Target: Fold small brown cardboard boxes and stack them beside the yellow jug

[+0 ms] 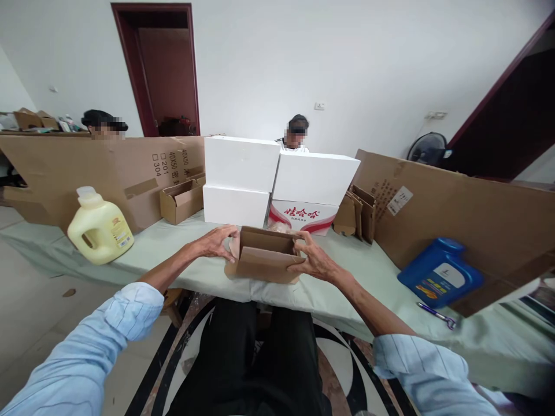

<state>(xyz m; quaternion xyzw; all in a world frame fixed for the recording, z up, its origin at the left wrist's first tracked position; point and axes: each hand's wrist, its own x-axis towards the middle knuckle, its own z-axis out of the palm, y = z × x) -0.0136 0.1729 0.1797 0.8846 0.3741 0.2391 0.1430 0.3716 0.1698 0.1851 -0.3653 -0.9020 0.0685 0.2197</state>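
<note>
The open cardboard box (264, 260) rests at the center of the frame, near the front edge of the cloth-covered table (377, 266). Its long axis runs left to right, in line with the gap between the hands. The box lies directly between both grips; neither hand is clearly nearer.

Left hand (217, 241): thumb and fingers pinch the flap at the left end. Right hand (318, 259): fingers bear on the right end, thumb against the front wall; the grip is closed on that corner.

Containers: the box opens upward; no contents show in the visible interior. A second open carton (182, 202) stands left of center; its contents cannot be determined. The white boxes (241, 164) behind are closed. The capped yellow jug (102, 231), at left, appears filled. The blue jug (442, 274) at lower right is opaque.
</note>
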